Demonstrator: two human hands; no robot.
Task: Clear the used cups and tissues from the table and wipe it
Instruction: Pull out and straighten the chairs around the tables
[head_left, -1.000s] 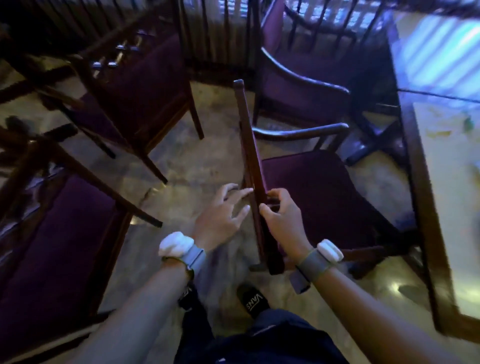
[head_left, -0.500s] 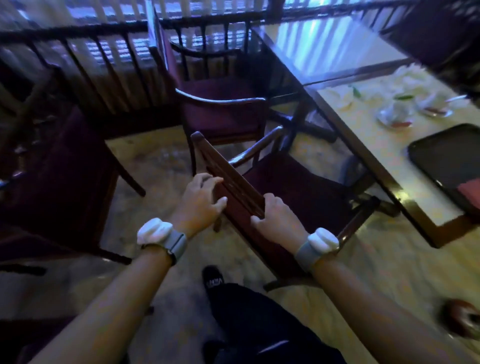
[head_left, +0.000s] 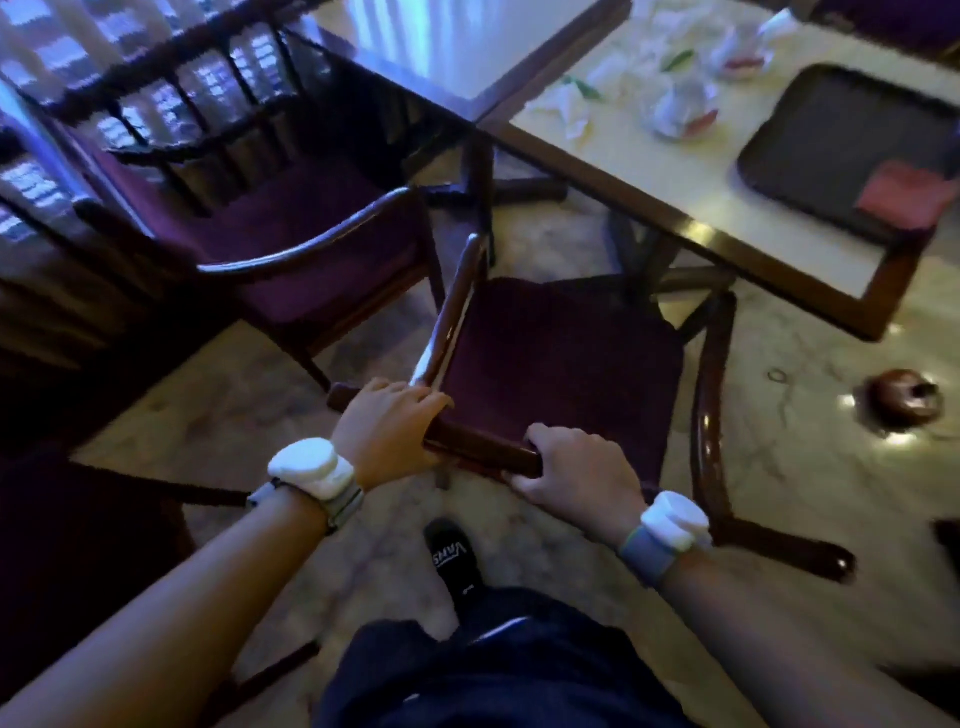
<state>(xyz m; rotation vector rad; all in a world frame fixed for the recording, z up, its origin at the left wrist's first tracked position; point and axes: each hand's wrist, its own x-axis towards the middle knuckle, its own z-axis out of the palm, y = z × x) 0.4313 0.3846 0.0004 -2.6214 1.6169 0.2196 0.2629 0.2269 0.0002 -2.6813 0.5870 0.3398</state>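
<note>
My left hand (head_left: 388, 422) and my right hand (head_left: 574, 467) both grip the top rail of a dark wooden chair (head_left: 561, 358) with a purple seat, right in front of me. The chair faces a pale-topped table (head_left: 670, 208) at the upper right. Crumpled white tissues (head_left: 571, 106) and blurred white cups (head_left: 678, 106) lie scattered on the table's far part. A dark tray (head_left: 810, 135) rests on the table's right side with a pink cloth (head_left: 906, 195) on it.
A second purple armchair (head_left: 291, 228) stands to the left, beside another table (head_left: 441, 47) and a dark railing (head_left: 171, 78). More chairs crowd the left edge. A small brown object (head_left: 904, 397) lies on the marble floor at right. My shoe (head_left: 454, 561) is below the chair.
The view has swung right and the table has come into sight. The chair has turned with its seat toward the table, and both hands have closed over its top rail.
</note>
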